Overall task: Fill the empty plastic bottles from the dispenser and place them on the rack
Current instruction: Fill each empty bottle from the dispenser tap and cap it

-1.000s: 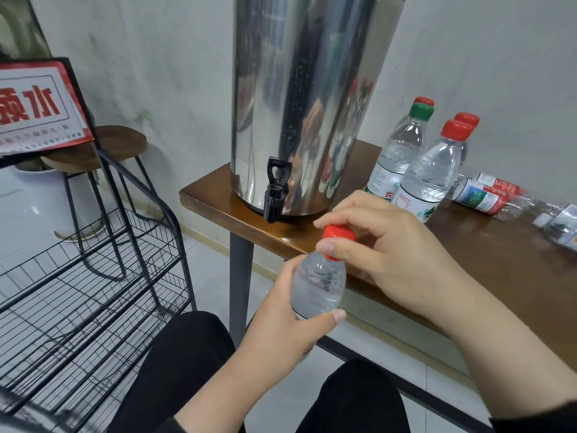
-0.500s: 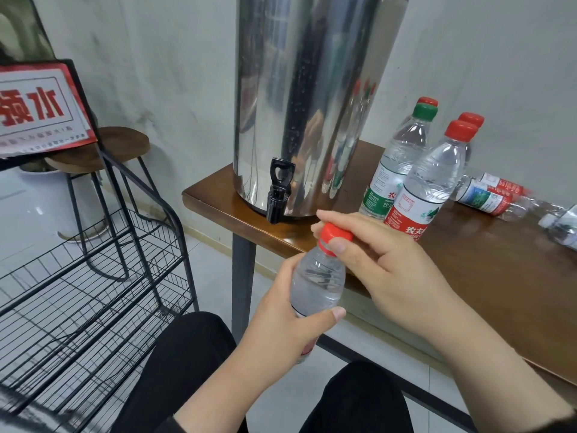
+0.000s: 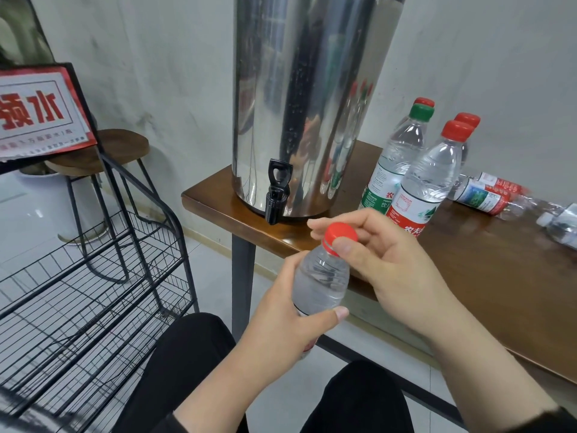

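My left hand (image 3: 281, 323) grips the body of a clear plastic bottle (image 3: 321, 279) holding water, tilted slightly right, in front of the table's near edge. My right hand (image 3: 384, 260) pinches its red cap (image 3: 339, 234) between thumb and fingers. The steel dispenser (image 3: 309, 98) stands on the wooden table (image 3: 499, 276), its black tap (image 3: 276, 190) just above and left of the cap. The black wire rack (image 3: 93, 292) stands at the lower left; I see no bottles on its shelves.
Several capped bottles (image 3: 427, 179) stand upright right of the dispenser, others lie on the table (image 3: 487, 195) near the wall. A round stool (image 3: 103, 151) and a red-and-white sign (image 3: 37, 110) are behind the rack. My black-clad legs are below.
My right hand's fingers have shifted round the red cap, thumb now in front, as in a twist. The bottle has stayed in my left hand.
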### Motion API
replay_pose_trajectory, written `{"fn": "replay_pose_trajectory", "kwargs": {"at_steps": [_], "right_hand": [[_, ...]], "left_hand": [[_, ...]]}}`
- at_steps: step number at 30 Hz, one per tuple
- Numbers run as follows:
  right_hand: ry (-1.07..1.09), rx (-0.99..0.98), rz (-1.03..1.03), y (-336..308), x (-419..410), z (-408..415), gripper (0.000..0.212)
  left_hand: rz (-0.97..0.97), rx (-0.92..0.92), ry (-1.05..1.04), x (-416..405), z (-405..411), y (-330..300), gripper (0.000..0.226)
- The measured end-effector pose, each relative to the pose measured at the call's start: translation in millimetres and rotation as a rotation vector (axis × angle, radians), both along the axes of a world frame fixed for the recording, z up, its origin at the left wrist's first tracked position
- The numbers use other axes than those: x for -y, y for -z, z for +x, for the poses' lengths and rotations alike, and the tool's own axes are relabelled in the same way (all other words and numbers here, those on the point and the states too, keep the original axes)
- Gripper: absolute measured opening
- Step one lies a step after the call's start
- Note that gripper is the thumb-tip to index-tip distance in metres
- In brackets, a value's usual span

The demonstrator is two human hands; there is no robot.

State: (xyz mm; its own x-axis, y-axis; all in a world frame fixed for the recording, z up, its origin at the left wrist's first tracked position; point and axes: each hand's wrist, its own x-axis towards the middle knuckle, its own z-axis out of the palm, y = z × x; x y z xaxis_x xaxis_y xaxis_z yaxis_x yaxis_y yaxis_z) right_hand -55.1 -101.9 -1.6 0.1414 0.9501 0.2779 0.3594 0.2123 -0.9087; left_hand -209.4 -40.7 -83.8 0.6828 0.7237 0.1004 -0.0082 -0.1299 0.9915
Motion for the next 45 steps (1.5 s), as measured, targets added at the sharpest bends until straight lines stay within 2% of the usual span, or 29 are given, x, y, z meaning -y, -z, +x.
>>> {"fn": "replay_pose_trajectory", "kwargs": {"at_steps": [4, 7, 8, 12, 14, 16, 20, 22, 27, 31, 32, 35, 39, 42, 45], "right_hand": [[0.008, -0.066, 0.023, 4.1, -7.3, -2.0, 0.020], [-0.057, -0.046, 0.005, 7.7, -6.5, -5.5, 0.043], [-0.051, -0.031, 0.011, 8.2, -5.8, -5.2, 0.044], [0.059, 0.025, 0.031, 6.3, -8.0, -3.2, 0.026], [0.084, -0.004, 0.015, 5.8, -8.8, -1.7, 0.022], [0.074, 0.065, 0.018, 4.1, -8.6, 0.6, 0.020], [-0.133, 0.054, -0.013, 0.1, -1.5, 5.3, 0.052], [-0.145, 0.041, -0.025, -4.5, -0.4, 7.8, 0.046], [-0.029, 0.067, -0.072, -11.2, -4.1, 6.2, 0.026], [0.249, 0.181, 0.012, -6.9, -4.3, -7.2, 0.032], [0.264, 0.161, 0.041, -7.0, -4.2, -9.4, 0.033], [0.008, -0.038, 0.031, -7.9, -4.0, -3.0, 0.039], [-0.257, -0.125, -0.030, -3.7, -3.7, 2.2, 0.041], [-0.230, -0.131, -0.049, -1.9, -3.1, 2.0, 0.039], [-0.098, -0.133, -0.072, 1.6, -3.6, 3.1, 0.040]], "left_hand": [[0.037, -0.027, 0.016, 1.3, 1.1, -3.6, 0.064], [0.016, -0.042, 0.005, 0.4, 0.3, -3.2, 0.062], [0.008, -0.052, 0.004, 0.6, 0.1, -3.1, 0.063], [0.005, -0.099, -0.017, 3.4, -0.5, -2.7, 0.062], [-0.001, -0.115, 0.008, 5.3, -0.1, -3.9, 0.061], [-0.013, -0.129, 0.061, 5.0, 0.2, -4.8, 0.061], [-0.054, -0.107, 0.176, -0.2, -1.5, -7.9, 0.065], [-0.059, -0.122, 0.208, -1.3, -1.5, -9.9, 0.066], [-0.058, -0.130, 0.083, 3.5, 3.6, -12.1, 0.065], [0.003, -0.115, -0.011, 5.3, 5.5, -16.8, 0.066], [0.009, -0.114, -0.004, 3.4, 3.8, -17.6, 0.068], [-0.012, -0.118, 0.133, -6.1, -3.2, -17.3, 0.064], [-0.110, -0.064, 0.288, -9.2, -9.7, -16.7, 0.060], [-0.127, -0.059, 0.274, -9.2, -9.0, -14.5, 0.060], [-0.040, -0.119, 0.149, -7.7, -6.3, -15.7, 0.060]]}}
